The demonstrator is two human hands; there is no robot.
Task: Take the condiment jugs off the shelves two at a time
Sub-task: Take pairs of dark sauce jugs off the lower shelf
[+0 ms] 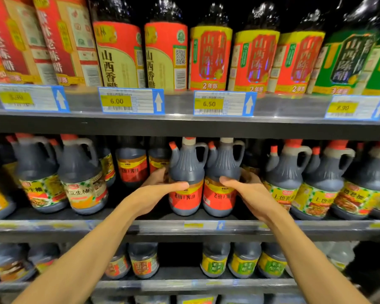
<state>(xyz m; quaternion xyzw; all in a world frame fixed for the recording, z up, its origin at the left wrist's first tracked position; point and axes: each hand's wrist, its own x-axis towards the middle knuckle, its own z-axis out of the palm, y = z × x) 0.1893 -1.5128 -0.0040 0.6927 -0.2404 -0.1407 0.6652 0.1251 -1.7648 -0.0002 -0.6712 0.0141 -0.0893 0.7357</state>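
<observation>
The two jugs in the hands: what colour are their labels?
Red, with a yellow band on top, on both jugs; head view.

Dark metal shelves [184, 126] run across in rows. Small price tags [131, 103] with blue arrows sit on the top shelf's edge. Bright light shines on it all.

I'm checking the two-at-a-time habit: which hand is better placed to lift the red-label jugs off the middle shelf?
Neither alone. The left hand grips the left red-label jug and the right hand grips the right red-label jug, so each probably lifts its own.
</observation>
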